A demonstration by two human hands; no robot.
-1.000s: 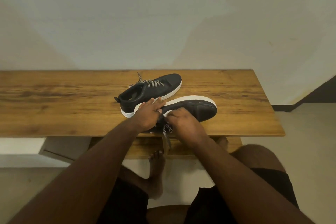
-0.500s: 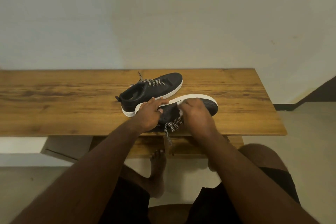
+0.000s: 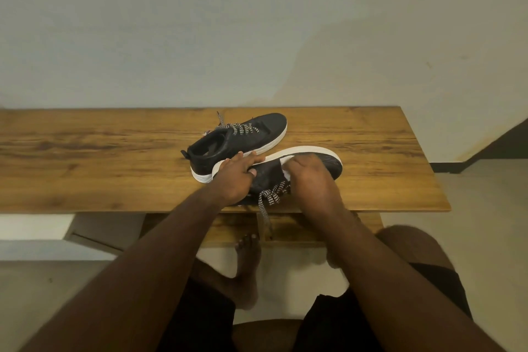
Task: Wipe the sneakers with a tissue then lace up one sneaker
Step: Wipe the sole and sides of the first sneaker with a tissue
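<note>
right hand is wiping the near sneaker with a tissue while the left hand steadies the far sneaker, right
Not quite. In the head view the left hand steadies the near sneaker, the same one the right hand wipes with the tissue. The far sneaker is untouched.

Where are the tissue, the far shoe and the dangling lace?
tissue (image 3: 285,173), head view, white edge beside the right hand.
far shoe (image 3: 268,126), head view, black toe.
lace (image 3: 264,210), head view, hanging strand.

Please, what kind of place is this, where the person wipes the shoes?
Probably a room in a home, though I cannot be sure. A long wooden bench-like table stands against a plain pale painted wall, the floor is pale with a dark skirting strip, and the seated person's foot is bare.
</note>
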